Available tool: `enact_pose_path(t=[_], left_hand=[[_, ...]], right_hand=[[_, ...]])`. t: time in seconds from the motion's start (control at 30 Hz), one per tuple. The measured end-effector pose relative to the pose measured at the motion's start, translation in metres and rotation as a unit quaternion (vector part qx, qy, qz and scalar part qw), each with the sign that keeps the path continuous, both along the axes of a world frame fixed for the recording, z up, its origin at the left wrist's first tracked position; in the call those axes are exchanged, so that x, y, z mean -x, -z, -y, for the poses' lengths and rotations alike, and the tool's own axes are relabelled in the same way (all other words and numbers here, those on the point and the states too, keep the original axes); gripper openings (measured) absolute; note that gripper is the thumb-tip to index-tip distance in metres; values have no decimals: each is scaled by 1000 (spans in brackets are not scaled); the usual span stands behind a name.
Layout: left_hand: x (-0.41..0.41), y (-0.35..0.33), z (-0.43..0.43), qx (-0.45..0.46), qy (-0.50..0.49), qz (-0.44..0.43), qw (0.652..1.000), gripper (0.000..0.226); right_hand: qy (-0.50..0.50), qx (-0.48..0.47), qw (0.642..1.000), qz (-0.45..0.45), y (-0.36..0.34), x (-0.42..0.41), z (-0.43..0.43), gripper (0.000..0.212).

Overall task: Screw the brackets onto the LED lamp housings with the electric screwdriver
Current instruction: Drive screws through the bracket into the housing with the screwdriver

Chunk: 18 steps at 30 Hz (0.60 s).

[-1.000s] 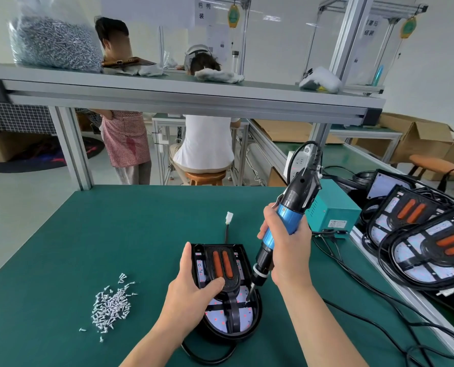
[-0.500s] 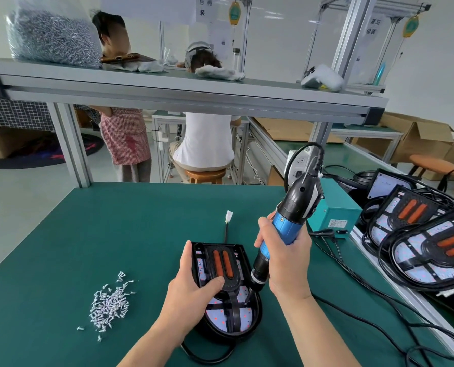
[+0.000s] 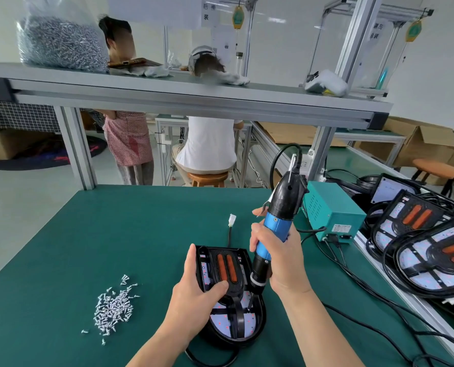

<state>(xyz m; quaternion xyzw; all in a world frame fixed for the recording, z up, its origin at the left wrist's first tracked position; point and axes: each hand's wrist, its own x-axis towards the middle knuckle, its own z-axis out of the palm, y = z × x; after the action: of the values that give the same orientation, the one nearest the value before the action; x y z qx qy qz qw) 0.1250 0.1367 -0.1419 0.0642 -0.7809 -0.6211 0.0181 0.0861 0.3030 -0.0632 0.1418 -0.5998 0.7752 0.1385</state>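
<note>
On the lamp housing (image 3: pixel 221 323), right of its bracket (image 3: pixel 237 291), the electric screwdriver (image 3: pixel 274 229) has sunk lower; the right hand (image 3: pixel 284 260) grip wraps it, the left hand (image 3: pixel 194 295) still clasps the housing.

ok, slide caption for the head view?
Right hand holds electric screwdriver tip-down on a lamp housing gripped by the left hand; loose screws nearby.

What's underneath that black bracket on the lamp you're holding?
A pale LED board with red dots shows either side of the bracket, inside the black lamp housing. What lies directly beneath the bracket, and beneath the left hand, is covered.
</note>
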Motion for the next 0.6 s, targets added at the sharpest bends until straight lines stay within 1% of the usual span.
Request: enact_pose_path(t=[0.2, 0.37, 0.47, 0.53, 0.6], left_hand=[[1, 0, 3, 13, -1, -2, 1000, 100], [2, 1, 3, 14, -9, -2, 1000, 99], [1, 0, 3, 17, -7, 4, 1000, 99], [1, -1, 4, 20, -2, 9, 1000, 100], [0, -3, 4, 25, 0, 9, 1000, 101]], right_hand=[[-29, 17, 999, -1, -4, 5, -5, 22], [-48, 101, 993, 30, -9, 17, -9, 24], [-46, 167, 980, 96, -5, 27, -9, 34], [-48, 213, 963, 157, 4, 33, -9, 41], [-52, 259, 942, 205, 17, 37, -10, 40]])
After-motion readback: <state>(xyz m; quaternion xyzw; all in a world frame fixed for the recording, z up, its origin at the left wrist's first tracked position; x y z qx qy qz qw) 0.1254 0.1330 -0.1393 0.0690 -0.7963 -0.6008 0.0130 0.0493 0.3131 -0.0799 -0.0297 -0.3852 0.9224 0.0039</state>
